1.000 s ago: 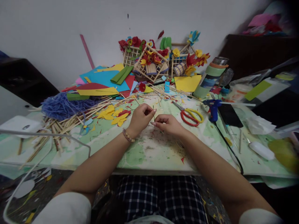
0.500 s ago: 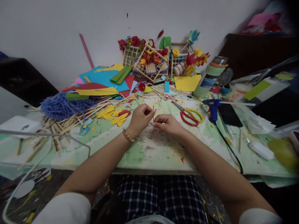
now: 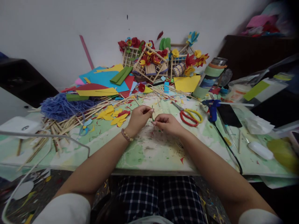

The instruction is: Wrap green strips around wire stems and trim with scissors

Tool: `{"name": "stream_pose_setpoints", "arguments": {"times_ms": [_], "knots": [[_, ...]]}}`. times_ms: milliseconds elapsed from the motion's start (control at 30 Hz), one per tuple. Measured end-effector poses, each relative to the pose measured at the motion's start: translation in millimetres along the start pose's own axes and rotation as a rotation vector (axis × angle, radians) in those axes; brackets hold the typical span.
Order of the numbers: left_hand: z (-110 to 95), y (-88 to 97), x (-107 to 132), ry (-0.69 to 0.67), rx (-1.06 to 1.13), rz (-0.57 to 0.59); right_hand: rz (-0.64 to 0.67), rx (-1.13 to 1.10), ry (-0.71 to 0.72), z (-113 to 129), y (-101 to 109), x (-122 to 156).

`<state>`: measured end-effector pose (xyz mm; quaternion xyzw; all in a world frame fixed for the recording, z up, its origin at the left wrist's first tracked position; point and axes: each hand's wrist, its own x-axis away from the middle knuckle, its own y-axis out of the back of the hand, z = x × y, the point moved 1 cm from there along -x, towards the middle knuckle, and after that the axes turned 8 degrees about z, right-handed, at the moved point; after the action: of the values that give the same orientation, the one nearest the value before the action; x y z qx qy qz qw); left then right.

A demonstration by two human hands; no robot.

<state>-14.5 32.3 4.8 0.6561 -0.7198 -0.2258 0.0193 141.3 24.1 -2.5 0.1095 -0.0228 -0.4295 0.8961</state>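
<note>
Both hands meet over the middle of the table's near part. My left hand (image 3: 140, 118), with a beaded bracelet at the wrist, pinches the upper part of a thin green strip (image 3: 153, 115). Just below and to the right, my right hand (image 3: 168, 123) has thumb and finger pressed together on the strip's lower end. The strip stands roughly upright between the fingertips; whether it is paper or a stem I cannot tell. Scissors (image 3: 189, 118) with red and yellow handles lie right of my right hand. Yellow petal-shaped pieces (image 3: 106, 112) lie left of my left hand.
A blue glue gun (image 3: 212, 110) with its cord, a phone (image 3: 229, 115) and a flask (image 3: 210, 77) stand or lie rightward. Blue yarn (image 3: 65, 105) and wooden sticks (image 3: 52, 133) are at left. Stick frames with paper flowers (image 3: 151, 62) lean on the back wall, behind coloured sheets (image 3: 100, 77).
My fingers have shifted slightly on the green strip, and more green shows between the fingertips. Both hands stay at nearly the same spot; the view has moved very little.
</note>
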Motion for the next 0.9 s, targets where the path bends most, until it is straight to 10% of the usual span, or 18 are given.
{"name": "stream_pose_setpoints", "arguments": {"times_ms": [900], "knots": [[1.7, -1.7, -5.0, 0.074, 0.578, 0.195, 0.055, -0.152, -0.029, 2.6, 0.7, -1.6]]}}
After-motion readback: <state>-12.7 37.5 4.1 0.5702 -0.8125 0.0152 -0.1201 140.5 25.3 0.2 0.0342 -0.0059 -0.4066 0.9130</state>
